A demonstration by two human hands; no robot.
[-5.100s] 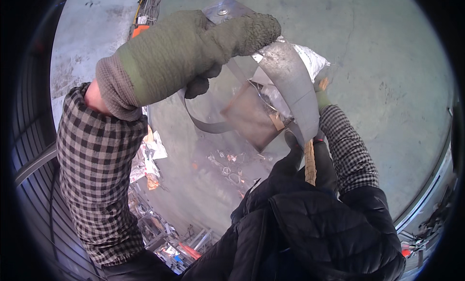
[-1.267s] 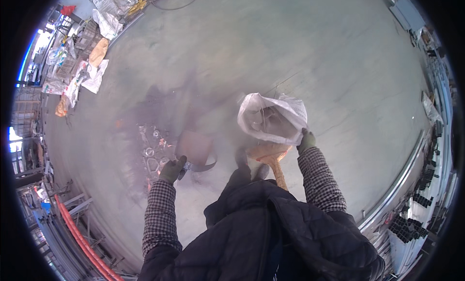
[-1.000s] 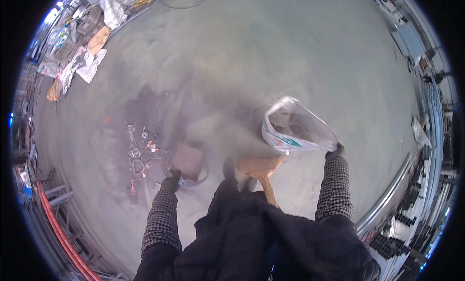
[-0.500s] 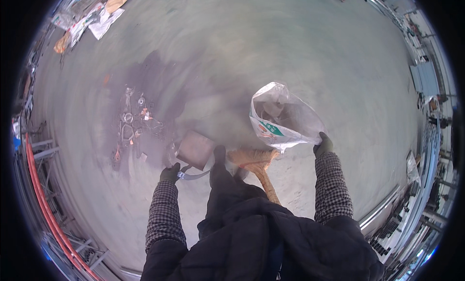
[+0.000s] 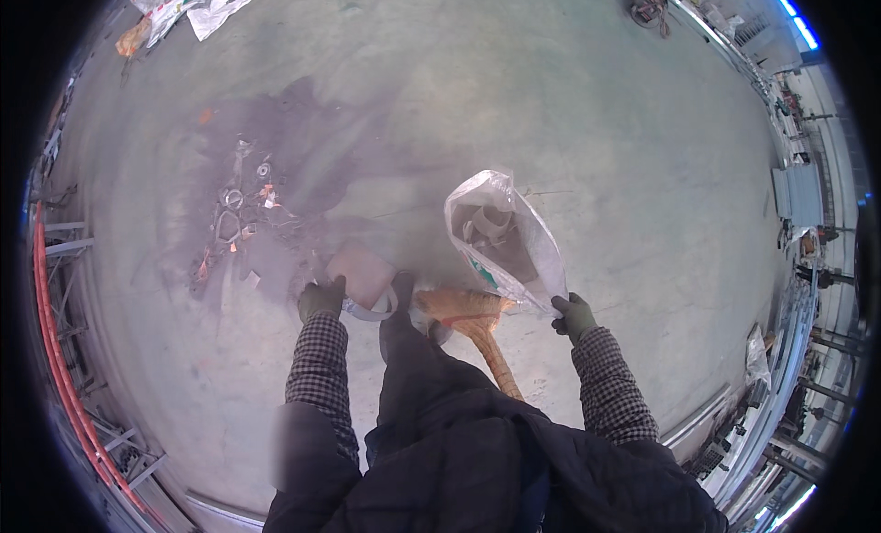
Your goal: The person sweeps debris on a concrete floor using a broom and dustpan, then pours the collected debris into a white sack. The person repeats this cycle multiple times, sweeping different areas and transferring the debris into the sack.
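My left hand (image 5: 321, 297), in a dark green glove, is closed at one end of a pale bluish strip (image 5: 370, 314). The strip curves along the near edge of a flat brownish piece (image 5: 361, 272), low over the floor by my foot. Whether the fingers also touch that piece is unclear. My right hand (image 5: 575, 317), gloved alike, pinches the near rim of a white woven sack (image 5: 549, 258). The sack's mouth gapes upward, showing greyish scraps (image 5: 491, 223) inside. Between my hands a straw broom (image 5: 470, 311) rests against my legs, bristles away from me.
Left of the middle, dark dust (image 5: 303, 157) covers the floor with rings, wire and small scraps (image 5: 234, 201). Sheets and bags (image 5: 216, 8) lie at the far left. Red pipes on a rack (image 5: 69, 349) run along the left, and metal stock (image 5: 780, 349) along the right.
The sack and my right hand have shifted left and slightly nearer. My left hand has moved up beside the brownish piece, and the strip now bends more tightly.
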